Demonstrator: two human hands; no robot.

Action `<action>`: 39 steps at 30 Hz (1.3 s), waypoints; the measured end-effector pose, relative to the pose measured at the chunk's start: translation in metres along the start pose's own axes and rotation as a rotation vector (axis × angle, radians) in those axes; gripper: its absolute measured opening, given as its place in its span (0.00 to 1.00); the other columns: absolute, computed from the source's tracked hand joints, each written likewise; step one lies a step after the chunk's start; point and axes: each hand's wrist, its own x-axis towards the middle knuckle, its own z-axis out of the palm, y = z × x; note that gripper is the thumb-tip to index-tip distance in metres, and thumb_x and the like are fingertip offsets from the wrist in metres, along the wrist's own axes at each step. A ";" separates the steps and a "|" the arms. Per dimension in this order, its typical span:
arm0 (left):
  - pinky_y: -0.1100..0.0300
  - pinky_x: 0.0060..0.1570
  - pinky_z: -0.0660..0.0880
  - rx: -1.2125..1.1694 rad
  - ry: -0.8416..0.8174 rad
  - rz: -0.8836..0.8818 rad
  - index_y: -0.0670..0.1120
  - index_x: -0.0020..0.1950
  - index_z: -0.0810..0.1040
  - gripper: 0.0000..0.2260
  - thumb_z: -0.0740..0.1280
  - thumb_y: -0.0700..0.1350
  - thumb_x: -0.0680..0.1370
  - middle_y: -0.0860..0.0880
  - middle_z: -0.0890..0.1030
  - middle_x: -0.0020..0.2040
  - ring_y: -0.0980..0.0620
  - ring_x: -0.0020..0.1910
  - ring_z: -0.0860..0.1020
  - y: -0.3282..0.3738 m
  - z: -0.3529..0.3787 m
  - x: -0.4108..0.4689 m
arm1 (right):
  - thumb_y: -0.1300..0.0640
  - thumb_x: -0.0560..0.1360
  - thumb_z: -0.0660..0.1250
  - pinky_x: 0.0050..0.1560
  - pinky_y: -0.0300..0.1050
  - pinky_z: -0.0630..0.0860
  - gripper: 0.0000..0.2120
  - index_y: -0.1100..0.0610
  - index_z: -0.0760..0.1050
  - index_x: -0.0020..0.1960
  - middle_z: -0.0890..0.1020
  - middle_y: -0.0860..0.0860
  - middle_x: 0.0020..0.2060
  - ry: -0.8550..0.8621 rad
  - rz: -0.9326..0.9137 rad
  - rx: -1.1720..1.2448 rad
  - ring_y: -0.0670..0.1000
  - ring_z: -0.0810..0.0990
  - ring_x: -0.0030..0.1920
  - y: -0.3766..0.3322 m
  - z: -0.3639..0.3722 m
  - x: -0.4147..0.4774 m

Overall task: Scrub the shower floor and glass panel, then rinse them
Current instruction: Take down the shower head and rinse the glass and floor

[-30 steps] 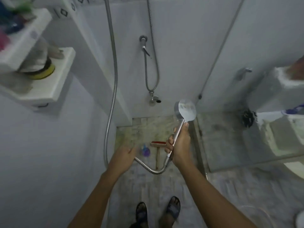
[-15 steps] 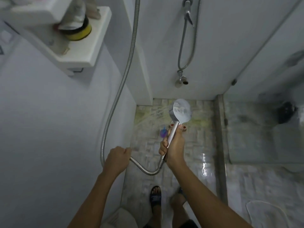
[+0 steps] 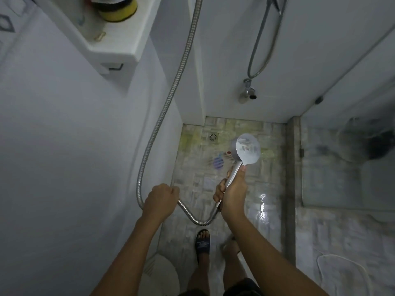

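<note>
My right hand (image 3: 232, 194) grips the handle of the silver shower head (image 3: 248, 151), whose round face tilts over the tiled shower floor (image 3: 245, 186). Blurred spray streaks run leftward from the head across the floor. My left hand (image 3: 161, 199) is curled round the metal hose (image 3: 164, 110), which loops below both hands to the handle. A purple round object (image 3: 217, 163) and a red-handled brush (image 3: 227, 155) lie on the floor just left of the head, partly hidden. The glass panel (image 3: 346, 163) stands at the right, behind a raised sill (image 3: 290, 178).
A floor drain (image 3: 213, 137) sits near the back left corner. A second hose with a tap (image 3: 249, 92) hangs on the back wall. A white shelf (image 3: 111, 37) holding a yellow-and-black pad juts out at upper left. My sandalled feet (image 3: 202, 244) stand on wet tiles.
The view has tipped further down toward the floor. My left hand closed round the hose. The shower head swung down and now points at the floor, with spray visible.
</note>
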 end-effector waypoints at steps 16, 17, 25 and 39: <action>0.57 0.35 0.67 -0.071 0.223 0.055 0.43 0.24 0.66 0.24 0.59 0.46 0.81 0.45 0.72 0.27 0.43 0.33 0.75 0.029 -0.047 0.039 | 0.33 0.79 0.51 0.24 0.39 0.63 0.27 0.55 0.65 0.36 0.66 0.53 0.23 -0.086 -0.204 -0.013 0.50 0.63 0.21 -0.045 0.068 0.015; 0.57 0.35 0.66 -0.077 0.230 0.062 0.43 0.24 0.66 0.24 0.59 0.46 0.81 0.45 0.72 0.27 0.43 0.32 0.75 0.030 -0.049 0.041 | 0.34 0.79 0.51 0.24 0.40 0.63 0.27 0.55 0.65 0.36 0.66 0.53 0.23 -0.088 -0.220 -0.020 0.50 0.63 0.22 -0.047 0.073 0.016; 0.52 0.32 0.72 -0.116 0.287 0.084 0.44 0.22 0.63 0.25 0.60 0.44 0.80 0.45 0.71 0.24 0.44 0.28 0.73 0.036 -0.065 0.054 | 0.34 0.79 0.51 0.24 0.39 0.66 0.27 0.58 0.68 0.43 0.68 0.54 0.26 -0.148 -0.339 -0.098 0.50 0.66 0.22 -0.055 0.100 0.029; 0.57 0.29 0.65 -0.092 0.319 0.083 0.42 0.24 0.65 0.24 0.59 0.44 0.81 0.45 0.72 0.26 0.45 0.29 0.73 0.050 -0.077 0.067 | 0.34 0.79 0.52 0.24 0.39 0.66 0.27 0.58 0.67 0.42 0.68 0.53 0.25 -0.130 -0.339 -0.080 0.50 0.66 0.21 -0.051 0.123 0.050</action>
